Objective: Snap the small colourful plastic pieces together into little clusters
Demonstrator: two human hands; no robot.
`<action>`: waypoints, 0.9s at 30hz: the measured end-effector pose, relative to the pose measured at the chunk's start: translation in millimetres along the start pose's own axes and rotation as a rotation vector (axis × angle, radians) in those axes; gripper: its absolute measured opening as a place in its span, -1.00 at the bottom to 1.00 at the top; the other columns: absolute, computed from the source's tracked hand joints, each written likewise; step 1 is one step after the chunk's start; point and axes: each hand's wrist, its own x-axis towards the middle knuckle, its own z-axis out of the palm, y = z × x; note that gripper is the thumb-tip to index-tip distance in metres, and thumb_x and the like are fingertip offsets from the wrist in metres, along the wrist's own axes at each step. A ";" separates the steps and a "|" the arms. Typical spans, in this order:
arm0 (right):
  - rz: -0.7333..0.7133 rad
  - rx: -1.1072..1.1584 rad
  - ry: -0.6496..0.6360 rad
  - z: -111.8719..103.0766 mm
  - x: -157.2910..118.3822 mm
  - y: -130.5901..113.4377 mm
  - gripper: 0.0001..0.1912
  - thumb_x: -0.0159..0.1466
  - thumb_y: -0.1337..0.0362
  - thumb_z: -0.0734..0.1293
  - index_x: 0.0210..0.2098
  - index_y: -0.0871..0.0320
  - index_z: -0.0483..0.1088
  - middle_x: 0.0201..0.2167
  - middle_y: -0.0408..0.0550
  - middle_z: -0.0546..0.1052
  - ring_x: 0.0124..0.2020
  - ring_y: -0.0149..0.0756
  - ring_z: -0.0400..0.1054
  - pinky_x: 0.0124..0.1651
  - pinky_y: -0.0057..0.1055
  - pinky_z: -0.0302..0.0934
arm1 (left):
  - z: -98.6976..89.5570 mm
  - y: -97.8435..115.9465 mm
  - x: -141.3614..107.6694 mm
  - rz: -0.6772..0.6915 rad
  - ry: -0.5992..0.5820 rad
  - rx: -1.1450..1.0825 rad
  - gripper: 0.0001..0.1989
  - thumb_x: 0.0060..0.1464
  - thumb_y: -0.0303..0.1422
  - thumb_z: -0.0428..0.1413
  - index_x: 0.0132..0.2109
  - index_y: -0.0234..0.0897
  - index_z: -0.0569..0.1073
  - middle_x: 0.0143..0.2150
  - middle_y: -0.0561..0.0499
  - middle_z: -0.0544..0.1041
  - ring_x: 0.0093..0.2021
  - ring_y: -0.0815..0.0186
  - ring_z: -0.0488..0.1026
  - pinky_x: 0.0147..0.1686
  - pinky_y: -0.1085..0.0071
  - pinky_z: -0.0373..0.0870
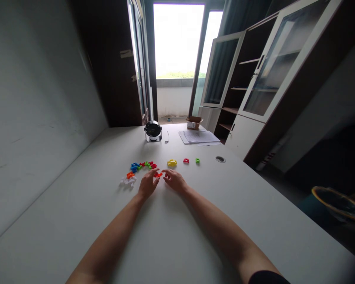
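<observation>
Small plastic snap-together toy pieces lie on a white table (77, 197). My left hand (148, 184) and my right hand (174, 180) rest low on the tabletop, fingers curled and apart, with their fingertips close together. Between them sits a red piece (157, 174), nearest the left fingertips; neither hand visibly grips it. Left of my left hand are a white cluster (128, 182), an orange piece (130, 175) and a blue piece (134, 167), with mixed red and green pieces (146, 165) just beyond. Farther right, apart from these, lie a yellow piece (172, 163), a red piece (186, 160) and a green piece (197, 160).
A round black-and-silver desk fan (153, 131) stands at the far table edge. Beyond the pieces lie papers (198, 137) and an open cardboard box (194, 122). The table has a cable grommet (220, 159). Glass-door cabinets (272, 67) stand right, and a wall (32, 118) runs along the left.
</observation>
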 end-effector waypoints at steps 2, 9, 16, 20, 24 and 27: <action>-0.011 0.010 0.010 0.1 -0.1 -0.1 -0.63 0.29 0.33 0.32 0.09 0.02 0.36 -0.26 -0.12 0.52 -0.38 -0.40 0.38 -0.20 -0.45 0.26 | 0.9 0.1 -0.1 0.005 -0.004 -0.028 -0.59 0.20 -0.41 0.07 0.19 -0.15 0.28 -0.09 -0.02 0.52 -0.10 0.26 0.51 -0.05 0.29 0.44; -0.027 0.023 0.030 1.4 -0.7 -0.4 -0.74 0.29 0.31 0.31 -0.02 0.04 0.38 -0.28 -0.13 0.52 -0.37 -0.40 0.38 -0.21 -0.46 0.25 | 2.8 -2.6 -0.3 0.000 0.011 -0.094 -0.71 0.19 -0.40 0.08 0.06 -0.18 0.31 0.01 -0.05 0.48 -0.16 0.31 0.54 -0.18 0.36 0.47; -0.011 0.005 0.036 2.0 0.0 -0.6 -0.80 0.28 0.30 0.32 -0.09 0.06 0.38 -0.29 -0.14 0.51 -0.39 -0.41 0.36 -0.25 -0.48 0.23 | -0.4 -0.4 -0.6 -0.029 -0.032 -0.150 -0.81 0.25 -0.31 0.03 0.00 -0.17 0.35 -0.03 -0.03 0.53 -0.18 0.30 0.57 -0.19 0.38 0.47; -0.021 -0.008 0.028 0.8 -0.3 -2.0 -0.85 0.29 0.29 0.31 -0.13 0.07 0.39 -0.30 -0.15 0.51 -0.42 -0.43 0.33 -0.28 -0.50 0.19 | -1.3 0.3 -0.6 -0.040 -0.045 -0.136 -0.79 0.25 -0.29 0.02 0.01 -0.18 0.36 -0.04 -0.03 0.55 -0.21 0.31 0.57 -0.24 0.40 0.47; -0.035 -0.009 0.019 -0.9 -0.9 -3.9 -0.90 0.30 0.27 0.30 -0.18 0.09 0.40 -0.31 -0.14 0.50 -0.46 -0.46 0.30 -0.31 -0.51 0.17 | 0.5 0.1 -0.8 -0.054 -0.027 -0.128 -0.77 0.23 -0.30 0.03 0.02 -0.16 0.36 -0.06 0.00 0.56 -0.23 0.32 0.56 -0.30 0.43 0.46; -0.035 0.009 0.025 -1.4 -1.2 -4.2 -0.90 0.30 0.28 0.29 -0.19 0.09 0.39 -0.33 -0.14 0.49 -0.48 -0.46 0.28 -0.33 -0.51 0.16 | 1.9 -0.1 -0.9 -0.046 -0.016 -0.124 -0.74 0.19 -0.31 0.06 0.03 -0.16 0.36 -0.05 0.00 0.56 -0.26 0.33 0.56 -0.36 0.45 0.44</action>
